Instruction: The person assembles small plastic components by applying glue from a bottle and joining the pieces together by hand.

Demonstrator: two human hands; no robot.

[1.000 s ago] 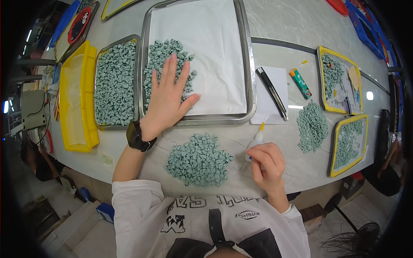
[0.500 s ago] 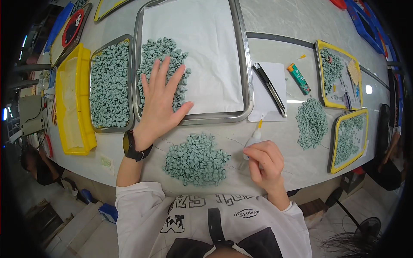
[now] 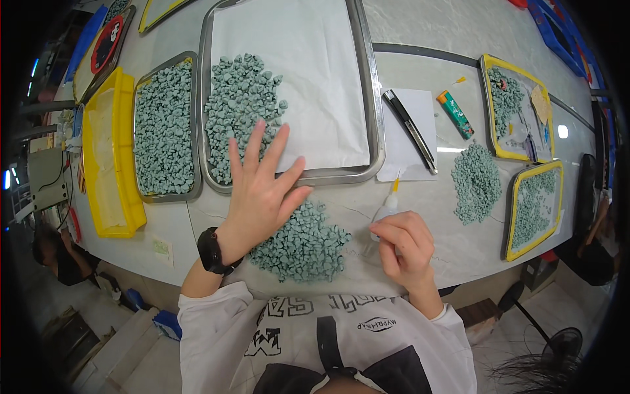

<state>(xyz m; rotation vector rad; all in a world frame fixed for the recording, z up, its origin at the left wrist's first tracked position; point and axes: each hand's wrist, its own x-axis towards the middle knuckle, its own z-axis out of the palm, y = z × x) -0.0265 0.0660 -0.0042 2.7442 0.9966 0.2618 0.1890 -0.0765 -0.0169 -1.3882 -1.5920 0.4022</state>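
A: What is hard to make out?

B: The base of the small translucent bottle with a yellow needle tip. The right hand curls in front of it, so I cannot tell whether those fingers are clamped on it.

A: And the left hand?

B: Empty, its fingers spread apart. It hides part of the near rim of the large rectangular steel tray and the far edge of the heap of grey-green stones on the pale counter. I cannot tell whether it touches either. The tray's far end is cut off.

A: What surrounds them?

B: Leftward, a stone-filled metal tray, then a yellow plastic bin. Rightward, a black box cutter across a white paper sheet, and an orange-and-green lighter.

A: Counts?

B: Two hands, well apart; one bottle; one cutter; one lighter. Two yellow-rimmed trays at the right. Two heaps directly on the counter, the second a finer-grained green heap. The individual stones are too many to count.
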